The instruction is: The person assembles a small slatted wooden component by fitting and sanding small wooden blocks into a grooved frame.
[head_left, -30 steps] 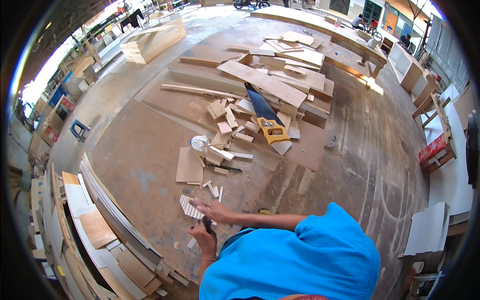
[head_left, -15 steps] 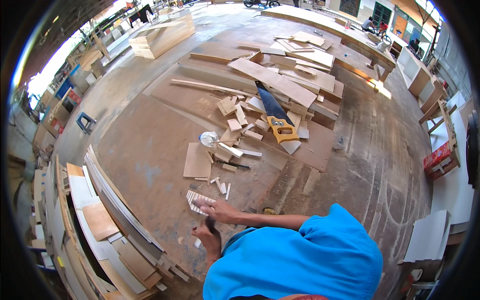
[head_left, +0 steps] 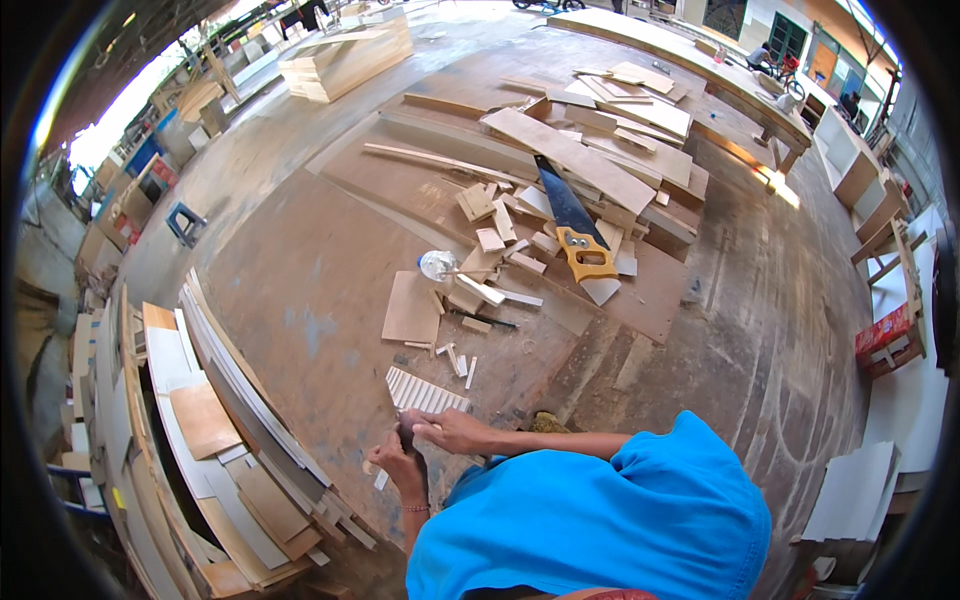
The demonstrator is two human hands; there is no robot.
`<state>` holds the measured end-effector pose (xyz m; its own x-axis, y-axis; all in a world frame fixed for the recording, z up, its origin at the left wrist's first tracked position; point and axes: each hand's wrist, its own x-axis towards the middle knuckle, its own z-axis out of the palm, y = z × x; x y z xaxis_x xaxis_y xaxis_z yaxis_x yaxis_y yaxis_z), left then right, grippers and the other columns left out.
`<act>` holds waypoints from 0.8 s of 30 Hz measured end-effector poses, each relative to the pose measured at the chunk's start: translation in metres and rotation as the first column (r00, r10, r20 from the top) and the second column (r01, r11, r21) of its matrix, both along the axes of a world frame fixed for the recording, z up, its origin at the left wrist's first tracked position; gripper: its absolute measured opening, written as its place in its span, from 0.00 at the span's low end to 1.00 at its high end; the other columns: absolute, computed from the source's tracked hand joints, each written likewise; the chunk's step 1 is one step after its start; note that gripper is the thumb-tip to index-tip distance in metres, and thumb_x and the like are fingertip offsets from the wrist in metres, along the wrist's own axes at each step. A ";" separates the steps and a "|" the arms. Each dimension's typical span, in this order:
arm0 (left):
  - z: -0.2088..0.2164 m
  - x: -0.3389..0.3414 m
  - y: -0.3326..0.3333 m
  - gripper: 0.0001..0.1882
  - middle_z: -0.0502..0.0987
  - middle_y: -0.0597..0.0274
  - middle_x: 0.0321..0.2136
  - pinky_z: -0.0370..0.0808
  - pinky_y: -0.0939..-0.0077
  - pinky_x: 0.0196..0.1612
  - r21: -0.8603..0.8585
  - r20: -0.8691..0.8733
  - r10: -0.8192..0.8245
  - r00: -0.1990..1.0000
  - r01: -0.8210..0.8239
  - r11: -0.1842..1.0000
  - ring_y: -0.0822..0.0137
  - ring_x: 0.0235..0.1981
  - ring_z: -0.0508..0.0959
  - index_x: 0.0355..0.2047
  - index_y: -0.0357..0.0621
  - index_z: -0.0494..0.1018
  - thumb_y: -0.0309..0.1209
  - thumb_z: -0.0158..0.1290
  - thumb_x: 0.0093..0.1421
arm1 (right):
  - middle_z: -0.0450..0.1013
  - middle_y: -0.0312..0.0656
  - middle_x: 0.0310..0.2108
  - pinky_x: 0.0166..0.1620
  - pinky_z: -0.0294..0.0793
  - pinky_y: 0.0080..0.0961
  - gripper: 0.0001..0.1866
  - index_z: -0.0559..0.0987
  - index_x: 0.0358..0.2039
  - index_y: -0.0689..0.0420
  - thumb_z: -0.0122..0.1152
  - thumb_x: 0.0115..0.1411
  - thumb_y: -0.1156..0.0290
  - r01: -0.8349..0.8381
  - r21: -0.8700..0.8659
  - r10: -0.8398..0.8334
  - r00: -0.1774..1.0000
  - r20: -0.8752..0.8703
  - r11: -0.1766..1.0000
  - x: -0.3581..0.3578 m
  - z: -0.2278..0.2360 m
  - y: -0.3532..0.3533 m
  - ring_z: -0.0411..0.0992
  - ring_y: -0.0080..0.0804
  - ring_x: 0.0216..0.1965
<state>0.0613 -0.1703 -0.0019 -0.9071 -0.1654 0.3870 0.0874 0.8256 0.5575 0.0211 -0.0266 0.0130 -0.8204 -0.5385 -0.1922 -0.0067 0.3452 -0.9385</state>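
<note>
Right hand drawn back off ridged piece, beside left hand, grips' closure unclear, brown floor stretching left to stacked boards.

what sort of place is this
It looks like a woodworking shop, perhaps a furniture maker's: a saw lies on a heap of wooden offcuts, boards are stacked at the lower left, and a long table stands at the upper right.
</note>
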 end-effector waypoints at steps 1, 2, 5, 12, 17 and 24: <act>-0.002 0.002 0.004 0.09 0.73 0.52 0.23 0.58 0.64 0.36 0.001 0.004 0.003 1.000 -0.003 1.000 0.52 0.25 0.71 0.31 0.39 0.74 0.27 0.48 0.49 | 0.70 0.54 0.42 0.47 0.65 0.35 0.26 0.64 0.55 0.48 0.39 0.60 0.49 0.034 -0.025 -0.034 0.999 -0.004 0.999 -0.007 -0.005 -0.002 0.68 0.50 0.44; -0.005 0.006 0.012 0.09 0.74 0.53 0.24 0.57 0.64 0.39 -0.087 0.018 -0.089 0.996 0.090 0.992 0.55 0.27 0.71 0.32 0.40 0.73 0.26 0.47 0.51 | 0.70 0.54 0.41 0.47 0.65 0.35 0.25 0.64 0.55 0.45 0.38 0.60 0.49 0.068 -0.049 -0.068 0.998 -0.006 0.996 -0.018 -0.008 -0.004 0.69 0.50 0.43; -0.001 0.011 0.024 0.09 0.74 0.55 0.26 0.55 0.63 0.41 -0.134 0.036 -0.152 0.988 0.156 0.979 0.58 0.31 0.71 0.33 0.41 0.73 0.26 0.46 0.52 | 0.71 0.52 0.39 0.45 0.66 0.35 0.25 0.64 0.55 0.42 0.38 0.59 0.49 0.076 0.010 -0.076 0.997 0.005 0.997 -0.025 0.000 0.000 0.70 0.48 0.41; 0.002 0.007 0.007 0.08 0.74 0.55 0.27 0.55 0.61 0.42 -0.054 0.193 -0.031 0.981 0.042 0.998 0.57 0.33 0.71 0.32 0.42 0.73 0.26 0.45 0.53 | 0.71 0.53 0.38 0.42 0.66 0.39 0.25 0.62 0.56 0.41 0.37 0.60 0.49 -0.033 0.077 0.031 0.999 0.020 0.996 -0.007 0.021 0.005 0.69 0.51 0.40; -0.005 0.010 0.020 0.08 0.74 0.53 0.25 0.55 0.62 0.40 -0.069 0.013 -0.116 0.993 0.117 0.991 0.55 0.29 0.71 0.31 0.41 0.73 0.27 0.45 0.52 | 0.72 0.54 0.35 0.40 0.67 0.40 0.24 0.64 0.54 0.41 0.38 0.59 0.48 0.075 0.032 -0.076 0.997 0.002 0.997 -0.018 0.002 -0.003 0.70 0.53 0.36; -0.012 0.008 0.006 0.08 0.74 0.52 0.25 0.57 0.63 0.40 -0.113 -0.026 -0.130 0.991 0.126 0.986 0.54 0.30 0.70 0.29 0.42 0.73 0.24 0.45 0.50 | 0.71 0.57 0.37 0.43 0.67 0.38 0.25 0.65 0.54 0.42 0.41 0.58 0.48 0.065 0.082 -0.063 0.998 -0.020 0.995 -0.011 0.011 -0.003 0.69 0.54 0.39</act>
